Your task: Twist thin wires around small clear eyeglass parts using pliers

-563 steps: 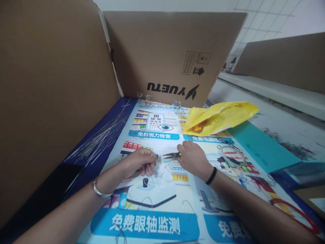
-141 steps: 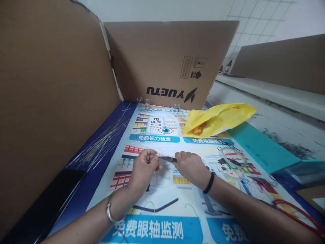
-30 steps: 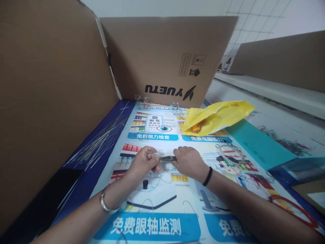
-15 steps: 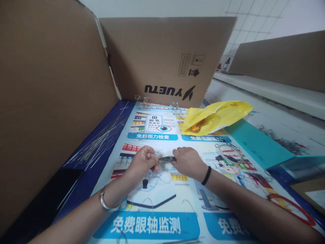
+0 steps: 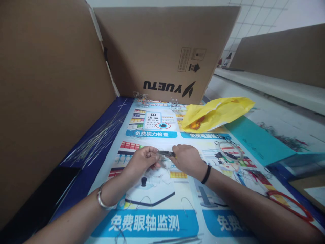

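In the middle of the head view my right hand (image 5: 187, 160) is closed round the handles of a pair of pliers (image 5: 166, 153), whose dark jaws point left. The jaw tips reach the fingertips of my left hand (image 5: 147, 158), which pinch a thin wire piece; its exact shape is blurred. Below the hands, fine bent wire (image 5: 158, 176) shows against the printed sheet. Curved wire pieces lie nearer to me, one of them a thin hook-shaped wire (image 5: 187, 205).
A printed poster sheet (image 5: 188, 189) covers the table. Straight wires (image 5: 98, 140) lie at left beside a cardboard wall (image 5: 50, 67). A yellow bag (image 5: 218, 112), a teal box (image 5: 261, 142), a clear ring (image 5: 230, 150) and a red wire coil (image 5: 291, 205) are at right.
The plier jaws have tilted slightly, and the wire below the hands has shifted and blurred. Both hands keep their hold. The whole view has moved a little.
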A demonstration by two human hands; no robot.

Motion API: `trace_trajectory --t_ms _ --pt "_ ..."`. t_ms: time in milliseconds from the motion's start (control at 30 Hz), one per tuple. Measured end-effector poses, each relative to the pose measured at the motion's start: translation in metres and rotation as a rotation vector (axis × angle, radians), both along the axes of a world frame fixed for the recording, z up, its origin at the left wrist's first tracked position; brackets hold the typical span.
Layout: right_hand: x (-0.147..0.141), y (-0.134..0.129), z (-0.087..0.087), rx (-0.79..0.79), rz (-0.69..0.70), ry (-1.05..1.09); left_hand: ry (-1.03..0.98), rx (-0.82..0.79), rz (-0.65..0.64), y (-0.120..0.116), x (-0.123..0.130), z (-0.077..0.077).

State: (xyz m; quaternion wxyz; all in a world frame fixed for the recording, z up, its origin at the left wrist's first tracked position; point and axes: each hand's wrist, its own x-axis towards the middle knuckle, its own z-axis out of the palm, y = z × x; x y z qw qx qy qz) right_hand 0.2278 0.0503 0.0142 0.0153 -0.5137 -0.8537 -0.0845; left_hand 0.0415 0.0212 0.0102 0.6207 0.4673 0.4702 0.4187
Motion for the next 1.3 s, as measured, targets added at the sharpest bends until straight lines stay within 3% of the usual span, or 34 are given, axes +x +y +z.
trace_trajectory --t_ms 333,733,867,1033,1167,1300 --pt "-0.001 0.001 -0.001 0.003 -0.047 -0.052 0.105 -0.005 -0.006 0.001 -0.002 -0.003" --pt "0.004 0.004 0.001 0.060 -0.032 -0.062 0.251 0.097 0.110 0.012 -0.010 -0.004" --pt "0.011 0.005 0.017 -0.008 0.097 -0.119 0.318 0.227 0.199 0.019 -0.021 -0.010" --pt "0.009 -0.013 0.042 -0.111 0.317 -0.209 0.446 0.373 0.173 0.024 -0.027 -0.018" --pt "-0.005 -0.039 0.042 -0.147 0.455 -0.223 0.537 0.453 0.109 0.023 -0.027 -0.020" --pt "-0.018 -0.057 0.035 -0.118 0.458 -0.255 0.598 0.511 0.074 0.023 -0.026 -0.020"
